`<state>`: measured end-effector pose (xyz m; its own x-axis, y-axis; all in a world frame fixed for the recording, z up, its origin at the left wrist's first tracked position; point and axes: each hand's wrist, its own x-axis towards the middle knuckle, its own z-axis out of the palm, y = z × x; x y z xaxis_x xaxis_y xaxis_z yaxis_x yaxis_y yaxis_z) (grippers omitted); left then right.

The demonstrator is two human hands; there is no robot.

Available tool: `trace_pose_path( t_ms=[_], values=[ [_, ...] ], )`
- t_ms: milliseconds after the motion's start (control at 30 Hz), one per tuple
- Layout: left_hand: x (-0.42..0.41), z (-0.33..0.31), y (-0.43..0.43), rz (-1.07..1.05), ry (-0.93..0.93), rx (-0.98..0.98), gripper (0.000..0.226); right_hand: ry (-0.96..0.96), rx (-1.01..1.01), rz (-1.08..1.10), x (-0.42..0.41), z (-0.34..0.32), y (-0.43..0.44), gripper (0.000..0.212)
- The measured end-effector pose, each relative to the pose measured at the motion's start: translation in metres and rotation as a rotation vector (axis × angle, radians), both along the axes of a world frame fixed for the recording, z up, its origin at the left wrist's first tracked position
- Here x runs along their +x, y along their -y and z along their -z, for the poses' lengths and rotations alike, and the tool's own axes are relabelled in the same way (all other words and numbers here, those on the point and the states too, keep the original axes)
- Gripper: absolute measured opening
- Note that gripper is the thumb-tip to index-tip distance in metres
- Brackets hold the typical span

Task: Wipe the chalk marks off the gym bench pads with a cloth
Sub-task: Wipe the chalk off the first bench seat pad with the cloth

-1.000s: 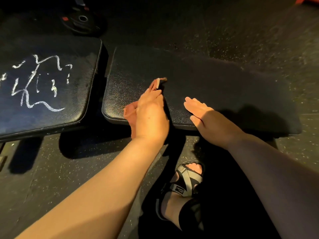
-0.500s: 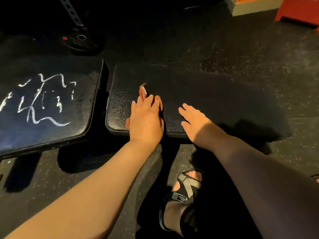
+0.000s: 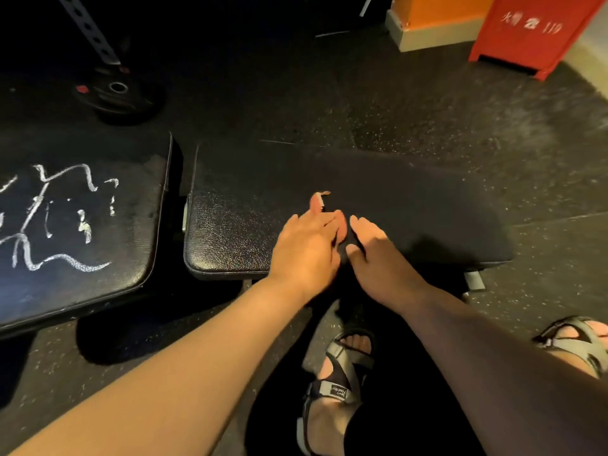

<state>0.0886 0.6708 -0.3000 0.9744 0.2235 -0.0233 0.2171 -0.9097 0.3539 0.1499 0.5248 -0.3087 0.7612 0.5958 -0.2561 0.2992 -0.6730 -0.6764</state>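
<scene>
Left hand [image 3: 306, 248] flat, fingers straight, pressing reddish cloth [image 3: 317, 203] onto right pad [image 3: 237, 232] near its front edge. Right hand [image 3: 378, 258] lies flat on same pad just beside it, fingers relaxed, possibly touching cloth; shadow hides contact. Chalk marks [image 3: 49, 218] on left pad [image 3: 144, 245], apart from cloth.

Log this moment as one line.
left hand: pressing cloth flat on right pad | right hand: open on right pad, next to cloth | left pad: chalk marks unwiped
</scene>
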Motion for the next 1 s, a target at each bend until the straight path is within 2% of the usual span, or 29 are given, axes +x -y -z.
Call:
trace_pose_path(
  t_ms=[67,133,233,333,400,467,533,567,633,700,767,867,933,1000],
  values=[
    [-0.006,-0.001,-0.019,-0.058,0.074,0.078,0.025,0.011,0.027,-0.107,-0.006,-0.002,-0.012,0.059],
    [-0.005,-0.002,-0.018,-0.193,0.121,0.017,0.044,0.042,0.025,-0.184,-0.012,0.003,-0.022,0.059],
    [0.004,0.005,0.013,-0.328,0.127,-0.075,0.052,0.124,0.06,-0.154,-0.009,0.014,-0.027,0.059],
    [0.024,0.012,0.042,-0.286,0.034,-0.223,0.058,-0.01,0.152,-0.035,-0.004,0.021,-0.017,0.06],
    [0.034,0.011,0.049,-0.199,-0.02,-0.344,0.063,0.024,0.22,0.078,0.002,0.025,-0.01,0.062],
    [0.036,0.002,0.045,-0.09,-0.054,-0.477,0.054,0.077,0.274,0.174,0.006,0.024,-0.013,0.053],
    [0.028,-0.012,0.028,-0.144,0.04,-0.705,0.05,0.091,0.283,0.107,0.005,0.022,-0.029,0.048],
    [0.023,-0.017,0.015,-0.194,0.077,-0.749,0.046,0.08,0.271,0.06,0.002,0.024,-0.039,0.054],
    [0.01,-0.019,-0.012,-0.215,0.165,-0.628,0.041,0.163,0.149,-0.032,-0.003,0.036,-0.055,0.064],
    [0.001,-0.016,-0.033,-0.182,0.213,-0.474,0.04,0.322,0.075,-0.141,0.005,0.046,-0.058,0.057],
    [-0.003,-0.012,-0.043,-0.132,0.229,-0.418,0.045,0.368,0.047,-0.177,0.018,0.042,-0.057,0.051],
    [-0.001,-0.006,-0.043,-0.091,0.22,-0.395,0.048,0.106,0.089,0.118,0.044,0.022,-0.05,0.046],
    [0.002,-0.004,-0.04,-0.094,0.212,-0.383,0.044,0.137,-0.19,0.103,0.059,0.015,-0.033,0.045],
    [0.004,-0.003,-0.038,-0.096,0.178,-0.368,0.041,0.213,-0.367,0.214,0.069,0.015,-0.02,0.048]
  ],
)
